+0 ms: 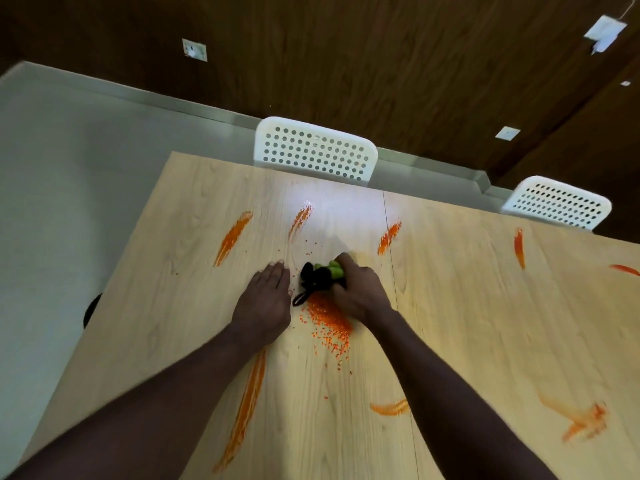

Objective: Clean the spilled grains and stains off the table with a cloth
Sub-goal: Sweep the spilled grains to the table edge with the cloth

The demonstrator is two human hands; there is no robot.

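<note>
A pile of small orange grains (327,323) lies in the middle of the light wooden table (467,306). My right hand (356,292) grips a bunched black and green cloth (320,277) at the far edge of the pile. My left hand (266,296) rests flat on the table just left of the cloth, fingers straight. Orange smear stains mark the table: one at the far left (232,237), one near the far middle (300,218), one right of it (388,237), a long one by my left forearm (247,407).
More orange stains sit at the right (518,247) and near right (578,420). Two white perforated chairs (313,150) (556,202) stand behind the table's far edge. The grey floor lies left of the table; a dark wooden wall is behind.
</note>
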